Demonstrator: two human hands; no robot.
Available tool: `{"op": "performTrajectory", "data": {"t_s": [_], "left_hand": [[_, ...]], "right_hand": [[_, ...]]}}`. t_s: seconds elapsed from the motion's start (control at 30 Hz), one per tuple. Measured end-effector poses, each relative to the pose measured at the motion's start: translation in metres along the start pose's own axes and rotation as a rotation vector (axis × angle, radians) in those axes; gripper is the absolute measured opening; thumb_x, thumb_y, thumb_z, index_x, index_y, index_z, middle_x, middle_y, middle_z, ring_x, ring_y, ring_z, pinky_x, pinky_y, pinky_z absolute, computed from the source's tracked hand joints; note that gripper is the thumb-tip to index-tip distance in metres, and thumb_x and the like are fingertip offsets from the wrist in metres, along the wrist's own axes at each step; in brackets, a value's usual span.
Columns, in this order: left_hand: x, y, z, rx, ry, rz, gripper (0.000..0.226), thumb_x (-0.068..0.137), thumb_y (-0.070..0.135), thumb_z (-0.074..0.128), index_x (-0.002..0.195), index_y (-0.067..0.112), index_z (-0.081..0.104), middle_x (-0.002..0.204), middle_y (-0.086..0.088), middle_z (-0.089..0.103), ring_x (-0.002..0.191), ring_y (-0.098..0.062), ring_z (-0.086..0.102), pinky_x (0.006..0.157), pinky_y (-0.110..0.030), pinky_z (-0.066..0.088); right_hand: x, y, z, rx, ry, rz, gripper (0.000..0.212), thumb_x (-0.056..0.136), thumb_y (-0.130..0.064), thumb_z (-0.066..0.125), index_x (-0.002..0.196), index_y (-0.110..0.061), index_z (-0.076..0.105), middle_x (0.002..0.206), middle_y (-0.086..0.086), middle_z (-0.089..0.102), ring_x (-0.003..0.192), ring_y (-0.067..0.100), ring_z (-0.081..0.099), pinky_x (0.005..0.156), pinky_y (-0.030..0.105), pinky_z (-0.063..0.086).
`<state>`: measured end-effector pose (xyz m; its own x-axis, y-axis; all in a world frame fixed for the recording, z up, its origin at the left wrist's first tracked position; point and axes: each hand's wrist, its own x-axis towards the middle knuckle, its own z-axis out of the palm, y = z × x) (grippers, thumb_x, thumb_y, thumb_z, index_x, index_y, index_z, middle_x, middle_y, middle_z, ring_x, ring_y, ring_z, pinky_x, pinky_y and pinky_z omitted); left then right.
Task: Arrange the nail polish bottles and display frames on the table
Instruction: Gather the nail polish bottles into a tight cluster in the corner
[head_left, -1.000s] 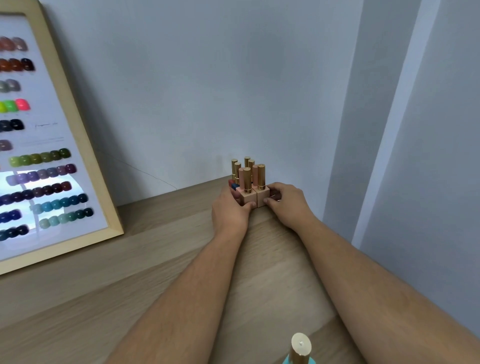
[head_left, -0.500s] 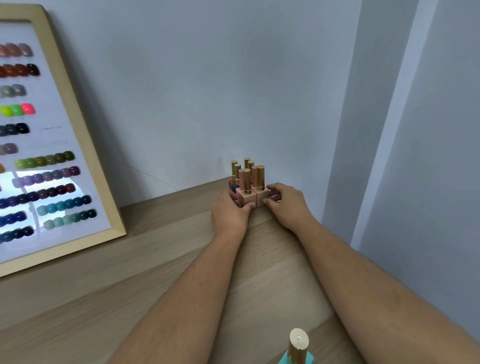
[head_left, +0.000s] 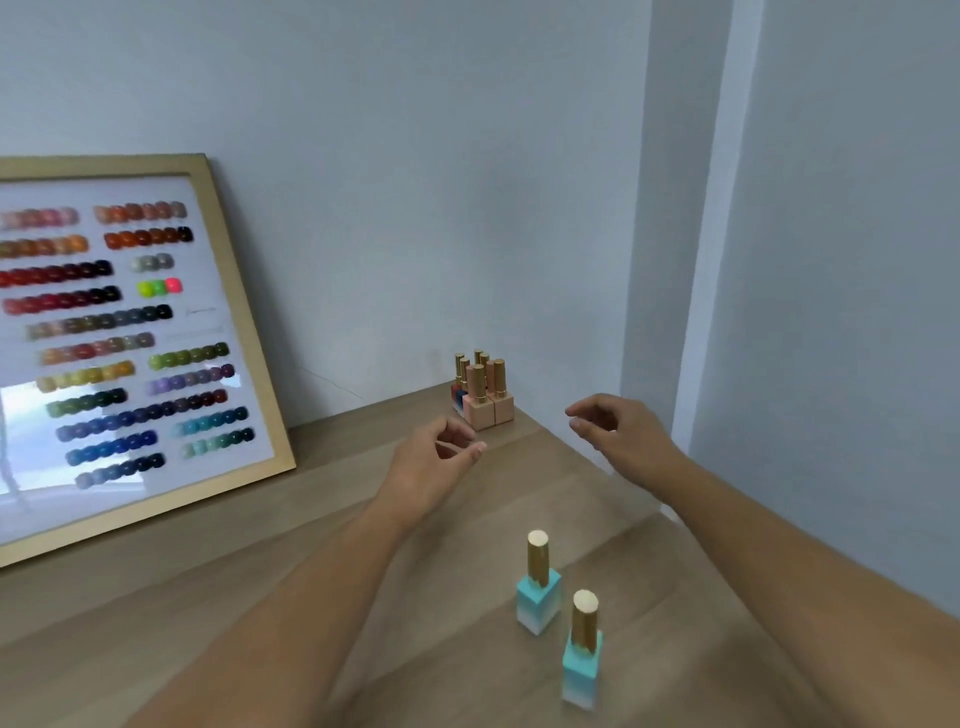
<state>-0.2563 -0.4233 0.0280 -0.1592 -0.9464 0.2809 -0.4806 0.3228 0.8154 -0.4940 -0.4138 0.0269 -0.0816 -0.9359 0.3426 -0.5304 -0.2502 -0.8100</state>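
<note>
A tight cluster of square nail polish bottles with gold caps stands in the far corner of the wooden table, close to the wall. My left hand hovers just in front of it, fingers loosely curled and empty. My right hand floats to the right of the cluster, fingers apart, holding nothing. Two turquoise bottles with gold caps stand nearer me, one slightly behind the other. A wood-framed colour swatch display leans against the wall on the left.
The grey wall runs behind the table, and a wall corner with a white strip rises at the right, past the table's right edge.
Both hands have let go of the bottle cluster and pulled back toward me. The view has tilted so the two turquoise bottles and more of the frame show.
</note>
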Motion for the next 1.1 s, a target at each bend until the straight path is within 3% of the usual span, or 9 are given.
{"op": "performTrajectory", "data": {"t_s": [0.1,0.27,0.4,0.6,0.73,0.83,0.97,1.1], "left_hand": [[-0.030,0.014,-0.009,0.011,-0.127,0.027,0.011,0.082,0.032,0.067,0.091,0.031,0.061,0.094,0.007,0.063,0.082,-0.004,0.058,0.063,-0.015,0.040],[-0.077,0.021,-0.005,-0.032,-0.378,-0.025,0.030,0.079,0.031,0.070,0.107,0.032,0.059,0.110,0.007,0.060,0.097,-0.009,0.057,0.078,-0.022,0.046],[-0.102,0.023,0.004,-0.056,-0.479,-0.047,0.042,0.078,0.025,0.072,0.117,0.026,0.057,0.113,0.005,0.060,0.101,-0.009,0.058,0.083,-0.021,0.047],[-0.116,0.017,0.021,0.006,-0.290,0.031,0.033,0.073,0.028,0.076,0.104,0.027,0.063,0.097,0.002,0.065,0.086,-0.011,0.061,0.077,-0.021,0.049],[-0.116,0.009,0.029,0.027,-0.197,0.026,0.029,0.073,0.027,0.076,0.099,0.021,0.066,0.091,-0.002,0.068,0.084,-0.016,0.064,0.076,-0.027,0.053],[-0.115,0.006,0.033,0.011,-0.156,0.037,0.026,0.072,0.026,0.076,0.096,0.020,0.067,0.087,-0.001,0.068,0.080,-0.013,0.063,0.071,-0.023,0.051],[-0.113,0.004,0.036,0.022,-0.121,0.052,0.022,0.074,0.022,0.074,0.095,0.020,0.067,0.086,0.000,0.068,0.080,-0.014,0.063,0.073,-0.024,0.051],[-0.109,0.001,0.037,0.022,-0.090,0.073,0.020,0.077,0.021,0.072,0.096,0.025,0.067,0.084,0.006,0.066,0.077,-0.009,0.061,0.068,-0.017,0.047]], "right_hand": [[-0.038,-0.017,-0.019,0.044,-0.073,-0.006,0.006,0.085,-0.023,0.064,0.087,-0.027,0.069,0.081,-0.005,0.070,0.080,0.012,0.064,0.075,0.027,0.052],[-0.102,-0.029,-0.033,0.078,-0.343,0.029,0.013,0.082,-0.018,0.068,0.091,-0.027,0.071,0.085,-0.002,0.070,0.083,0.012,0.065,0.071,0.023,0.053],[-0.134,-0.032,-0.034,0.056,-0.554,0.098,0.025,0.080,-0.017,0.068,0.100,-0.032,0.068,0.102,-0.004,0.068,0.095,0.008,0.065,0.082,0.025,0.054],[-0.155,-0.040,-0.022,0.022,-0.645,0.107,0.038,0.077,-0.015,0.071,0.109,-0.035,0.064,0.115,-0.008,0.065,0.103,0.007,0.063,0.098,0.031,0.048],[-0.157,-0.045,-0.018,0.018,-0.665,0.129,0.036,0.079,-0.014,0.070,0.107,-0.036,0.063,0.111,-0.008,0.065,0.099,0.000,0.062,0.094,0.022,0.046],[-0.156,-0.048,-0.015,-0.004,-0.685,0.143,0.039,0.081,-0.014,0.068,0.113,-0.034,0.061,0.112,-0.008,0.063,0.100,0.001,0.058,0.089,0.019,0.042],[-0.155,-0.047,-0.010,-0.034,-0.700,0.134,0.035,0.082,-0.015,0.067,0.110,-0.035,0.062,0.111,-0.008,0.061,0.106,0.009,0.054,0.093,0.023,0.040],[-0.151,-0.040,-0.012,0.019,-0.695,0.151,0.028,0.082,-0.012,0.066,0.101,-0.033,0.064,0.100,-0.013,0.064,0.092,-0.001,0.058,0.079,0.011,0.041]]}}
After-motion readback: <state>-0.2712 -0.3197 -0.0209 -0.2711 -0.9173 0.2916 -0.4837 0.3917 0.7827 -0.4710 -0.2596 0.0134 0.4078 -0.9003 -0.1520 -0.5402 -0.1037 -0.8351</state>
